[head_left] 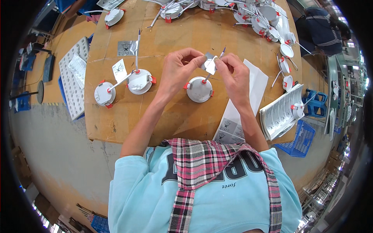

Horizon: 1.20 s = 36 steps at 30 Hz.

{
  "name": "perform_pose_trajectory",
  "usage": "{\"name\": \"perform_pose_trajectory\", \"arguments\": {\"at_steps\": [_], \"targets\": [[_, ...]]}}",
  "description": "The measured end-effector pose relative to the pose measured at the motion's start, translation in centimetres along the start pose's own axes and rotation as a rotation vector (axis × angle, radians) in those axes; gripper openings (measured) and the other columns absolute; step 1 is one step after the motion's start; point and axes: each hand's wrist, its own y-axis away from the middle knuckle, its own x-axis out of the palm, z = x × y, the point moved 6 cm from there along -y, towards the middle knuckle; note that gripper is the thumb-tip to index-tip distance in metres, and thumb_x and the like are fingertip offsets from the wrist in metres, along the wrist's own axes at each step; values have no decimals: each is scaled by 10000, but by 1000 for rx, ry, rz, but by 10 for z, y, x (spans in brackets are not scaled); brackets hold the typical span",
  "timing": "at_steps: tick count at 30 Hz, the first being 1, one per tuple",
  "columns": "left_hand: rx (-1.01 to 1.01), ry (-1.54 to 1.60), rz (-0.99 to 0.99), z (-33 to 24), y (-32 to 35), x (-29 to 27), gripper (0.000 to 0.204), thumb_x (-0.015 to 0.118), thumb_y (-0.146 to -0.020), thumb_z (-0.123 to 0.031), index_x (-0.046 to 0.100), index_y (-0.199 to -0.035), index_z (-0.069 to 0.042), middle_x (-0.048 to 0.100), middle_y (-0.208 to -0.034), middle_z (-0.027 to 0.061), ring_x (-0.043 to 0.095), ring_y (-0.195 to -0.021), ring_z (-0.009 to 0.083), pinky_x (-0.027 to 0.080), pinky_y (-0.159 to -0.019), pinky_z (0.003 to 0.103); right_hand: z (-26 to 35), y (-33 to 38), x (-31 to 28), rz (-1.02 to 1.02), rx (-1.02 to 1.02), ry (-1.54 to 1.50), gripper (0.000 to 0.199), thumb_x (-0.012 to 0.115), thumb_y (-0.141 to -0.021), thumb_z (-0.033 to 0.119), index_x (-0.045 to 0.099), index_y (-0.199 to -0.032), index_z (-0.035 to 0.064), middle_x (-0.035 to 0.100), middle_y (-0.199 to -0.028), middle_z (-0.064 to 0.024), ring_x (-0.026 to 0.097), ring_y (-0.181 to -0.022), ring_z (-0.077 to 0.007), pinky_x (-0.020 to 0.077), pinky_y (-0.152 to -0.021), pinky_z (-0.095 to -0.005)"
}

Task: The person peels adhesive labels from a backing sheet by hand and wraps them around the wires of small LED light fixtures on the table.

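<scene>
Both hands meet over the middle of a cardboard-covered table (116, 124). My left hand (179, 70) and my right hand (233, 75) pinch a small grey-and-white sticker label (211, 64) between their fingertips. Just below the hands lies a round white downlight (199, 89) with red clips, and its thin lead rises up to the label. Two more round white lights (140, 81) (104, 94) with leads lie to the left of my left hand.
A white backing sheet with labels (233, 124) lies under my right forearm. A stack of label sheets (279, 114) sits at the right edge. Several more lights crowd the far edge (252, 15). A perforated white tray (75, 77) lies left; a blue crate (299, 139) and a seated person (322, 31) are right.
</scene>
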Motion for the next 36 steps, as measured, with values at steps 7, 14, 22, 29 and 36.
{"name": "perform_pose_trajectory", "arguments": {"at_steps": [7,14,22,29,36], "targets": [[-43,74,-131,24,-13,-18,154,629,-879,-140,665,-899,8,669,-832,48,623,-772,98,501,-738,238,-12,26,-24,-102,56,-62,176,617,-831,66,535,-713,-35,461,-657,-34,406,-619,-115,325,-563,-259],[-39,92,15,30,-20,-4,177,633,-880,-162,668,-911,9,668,-835,45,634,-798,112,494,-778,251,-25,36,-28,77,54,-284,148,585,-874,119,584,-805,-12,507,-711,-36,433,-669,-99,337,-613,-231],[-57,146,-14,32,-22,-7,184,638,-882,-182,670,-905,-2,650,-834,23,604,-784,96,484,-782,249,-39,-6,-25,59,191,-353,281,575,-883,218,600,-1035,-18,546,-858,3,452,-745,-74,346,-684,-201],[-73,182,-15,29,-19,-9,185,650,-875,-193,671,-900,-10,650,-839,17,591,-781,87,481,-774,247,-63,-36,15,360,358,-655,269,592,-884,217,609,-1068,22,487,-792,46,406,-708,-51,333,-656,-209],[-108,200,-50,30,-18,-15,179,647,-875,-180,667,-921,-8,653,-846,13,590,-783,75,478,-767,239,-66,-35,19,332,322,-619,193,671,-850,257,631,-894,74,557,-781,45,454,-723,-42,361,-661,-206]]}}
